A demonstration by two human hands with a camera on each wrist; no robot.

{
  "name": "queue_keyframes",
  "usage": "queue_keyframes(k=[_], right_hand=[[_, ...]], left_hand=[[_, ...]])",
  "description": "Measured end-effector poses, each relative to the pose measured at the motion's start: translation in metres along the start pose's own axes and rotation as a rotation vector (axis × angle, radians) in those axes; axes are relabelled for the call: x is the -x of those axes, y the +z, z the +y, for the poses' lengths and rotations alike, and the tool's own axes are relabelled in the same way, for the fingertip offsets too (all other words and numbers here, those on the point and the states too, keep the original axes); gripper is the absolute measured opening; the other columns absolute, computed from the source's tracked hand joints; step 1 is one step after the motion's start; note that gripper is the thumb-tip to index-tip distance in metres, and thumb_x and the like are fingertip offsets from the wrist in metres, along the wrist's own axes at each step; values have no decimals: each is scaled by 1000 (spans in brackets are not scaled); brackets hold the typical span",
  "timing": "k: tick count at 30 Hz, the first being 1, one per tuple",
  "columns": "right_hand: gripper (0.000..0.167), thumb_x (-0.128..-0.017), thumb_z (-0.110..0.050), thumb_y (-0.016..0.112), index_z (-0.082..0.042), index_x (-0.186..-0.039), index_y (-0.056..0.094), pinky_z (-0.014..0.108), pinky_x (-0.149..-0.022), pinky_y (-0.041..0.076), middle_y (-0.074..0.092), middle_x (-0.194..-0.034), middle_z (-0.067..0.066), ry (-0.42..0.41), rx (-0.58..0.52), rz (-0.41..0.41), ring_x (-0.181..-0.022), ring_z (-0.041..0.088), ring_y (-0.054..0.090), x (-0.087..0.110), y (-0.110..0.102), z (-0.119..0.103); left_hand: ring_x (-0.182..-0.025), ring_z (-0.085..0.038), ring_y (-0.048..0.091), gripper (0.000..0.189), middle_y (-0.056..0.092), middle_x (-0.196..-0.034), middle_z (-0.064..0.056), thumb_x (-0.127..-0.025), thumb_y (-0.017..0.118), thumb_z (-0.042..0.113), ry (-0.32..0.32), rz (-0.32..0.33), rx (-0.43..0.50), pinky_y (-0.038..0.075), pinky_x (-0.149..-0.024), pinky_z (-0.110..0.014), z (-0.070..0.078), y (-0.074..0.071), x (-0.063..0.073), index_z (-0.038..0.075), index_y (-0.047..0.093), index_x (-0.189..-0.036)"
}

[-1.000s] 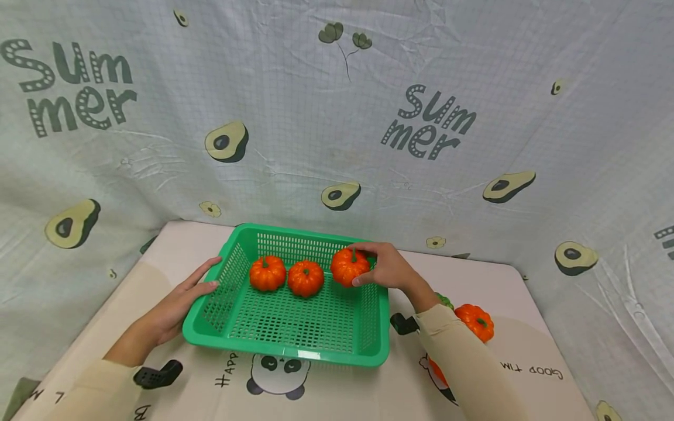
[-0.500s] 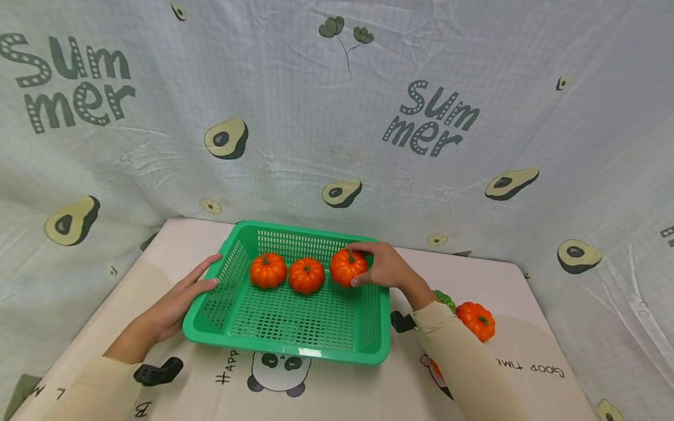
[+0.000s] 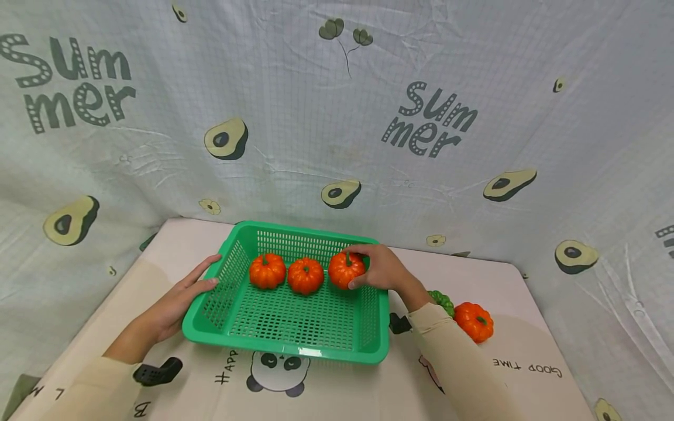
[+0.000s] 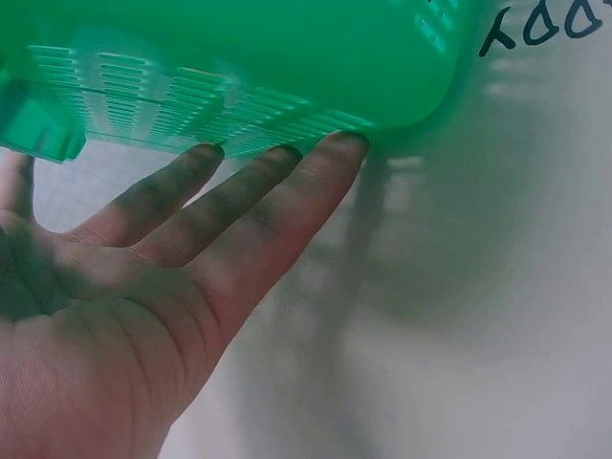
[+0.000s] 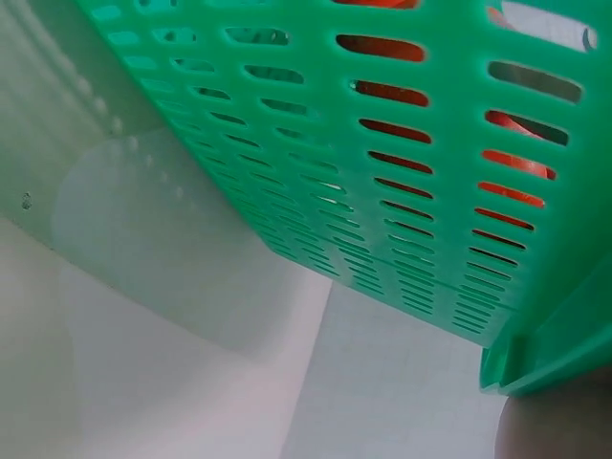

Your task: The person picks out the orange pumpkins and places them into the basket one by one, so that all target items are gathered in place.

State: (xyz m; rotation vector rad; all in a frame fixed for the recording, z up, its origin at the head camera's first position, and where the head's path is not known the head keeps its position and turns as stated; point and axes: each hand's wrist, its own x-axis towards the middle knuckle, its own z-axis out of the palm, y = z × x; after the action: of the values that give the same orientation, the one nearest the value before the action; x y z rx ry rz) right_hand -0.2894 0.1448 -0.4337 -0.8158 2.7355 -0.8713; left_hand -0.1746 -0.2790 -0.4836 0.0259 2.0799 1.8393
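In the head view a green plastic basket (image 3: 344, 355) with slotted walls has two small orange pumpkins, the left pumpkin (image 3: 267, 271) and the middle pumpkin (image 3: 305, 276), side by side inside. My right hand (image 3: 383, 268) reaches over the basket's right wall and holds a third orange pumpkin (image 3: 344, 271) by its right side, its green stem upward. My left hand (image 3: 176, 302) holds the basket's left rim, with two digits over it. In the left wrist view its other fingers (image 4: 263, 210) lie nearly straight against the outer wall. The wall hides the right fingers in the right wrist view.
Right of the basket, partly behind my right sleeve, are another orange pumpkin (image 3: 474, 322) and a bumpy green vegetable (image 3: 441, 302). The tablecloth (image 3: 326, 393) has printed pandas and lettering. A patterned curtain (image 3: 295, 105) hangs along the back of the table.
My right hand and the pumpkin in it have shifted slightly left, closer to the middle pumpkin. The left hand and the basket look nearly still.
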Motion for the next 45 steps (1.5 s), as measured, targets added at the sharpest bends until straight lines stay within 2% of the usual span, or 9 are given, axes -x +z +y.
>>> queue_keyframes(k=[4,17,24,34,45], right_hand=[[73,-71,-24,95,-20,-139,68,51,-102,54,68,-140,11,-8,54,6,-125,31,63,-1,3,1],[72,-71,-30,95,-22,-137,69,52,-99,54,69,-138,7,-4,182,11,-123,29,64,-3,7,0],[72,-72,-33,93,-24,-139,67,53,-99,54,69,-140,6,6,244,-6,-124,29,64,-3,9,-2],[73,-74,-37,91,-25,-141,66,53,-99,53,70,-138,4,10,334,-48,-122,28,65,-5,9,-6],[72,-75,-41,90,-26,-141,65,48,-91,54,74,-131,3,-11,415,-65,-112,26,68,-7,11,-5]], left_hand=[[-138,-37,42,68,2,-174,-26,-112,41,40,-4,-5,3,53,-94,-29,-1,0,0,42,1,-167],[-137,-35,44,70,5,-173,-27,-113,41,38,4,6,4,54,-92,-28,0,2,0,36,-1,-168],[-141,-39,40,70,4,-173,-26,-112,42,38,0,15,-4,53,-92,-27,0,2,-1,36,-1,-168],[-141,-44,39,70,3,-173,-26,-112,42,40,-2,22,-15,52,-94,-31,1,1,0,37,1,-168],[-137,-37,43,69,5,-172,-27,-112,41,38,4,8,-6,53,-92,-30,-1,-1,-2,38,0,-168]])
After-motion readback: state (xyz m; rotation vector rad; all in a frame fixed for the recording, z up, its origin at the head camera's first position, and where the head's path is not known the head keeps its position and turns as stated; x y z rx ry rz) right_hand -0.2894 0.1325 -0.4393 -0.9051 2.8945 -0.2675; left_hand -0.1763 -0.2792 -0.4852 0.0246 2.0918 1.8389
